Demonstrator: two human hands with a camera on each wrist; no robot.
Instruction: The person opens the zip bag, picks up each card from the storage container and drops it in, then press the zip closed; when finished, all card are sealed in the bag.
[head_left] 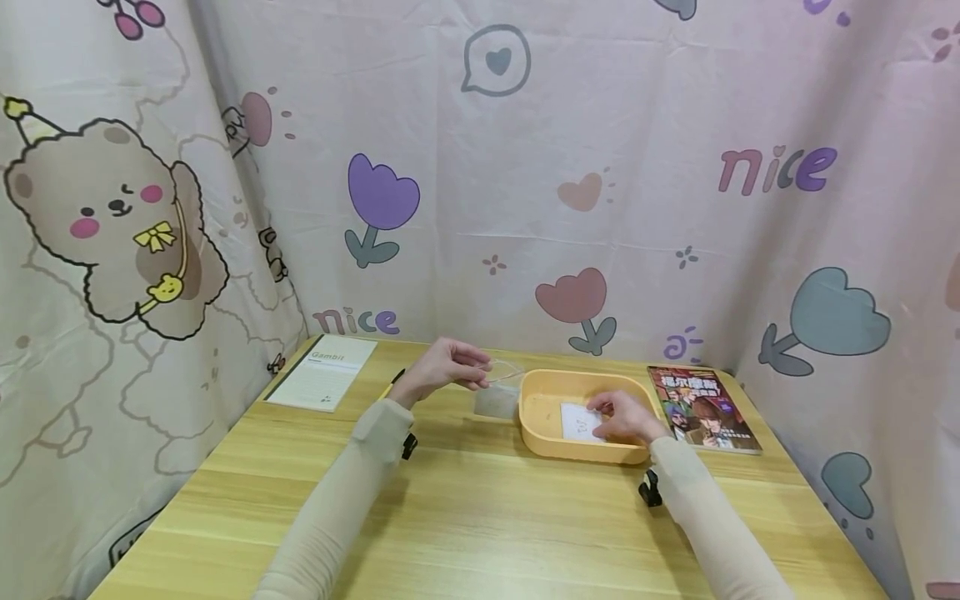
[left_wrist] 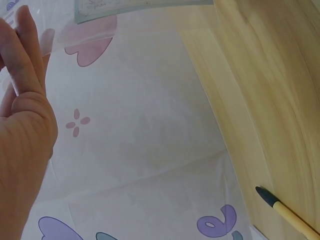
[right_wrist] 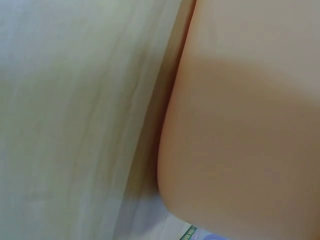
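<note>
My left hand (head_left: pixel 456 365) pinches a clear plastic pouch (head_left: pixel 506 371) by its edge, just left of a yellow plastic basket (head_left: pixel 585 451). A pale grey-green rectangle (head_left: pixel 495 402) shows at the low end of the pouch. In the left wrist view the see-through film hangs beside my fingers (left_wrist: pixel 25 60). Reaching into the basket, my right hand (head_left: pixel 626 417) holds a small white card (head_left: pixel 579 422) with dark marks, thumb and fingers at its right side. The right wrist view has only the basket's outer wall (right_wrist: pixel 240 140) close up; the hand is hidden there.
A white notebook (head_left: pixel 322 375) lies at the back left. Near my left wrist is a yellow pen (left_wrist: pixel 290 215) with a black tip. Right of the basket lies a colourful comic-style book (head_left: pixel 703 408). A printed curtain (head_left: pixel 480 183) closes off the table (head_left: pixel 465 517) behind.
</note>
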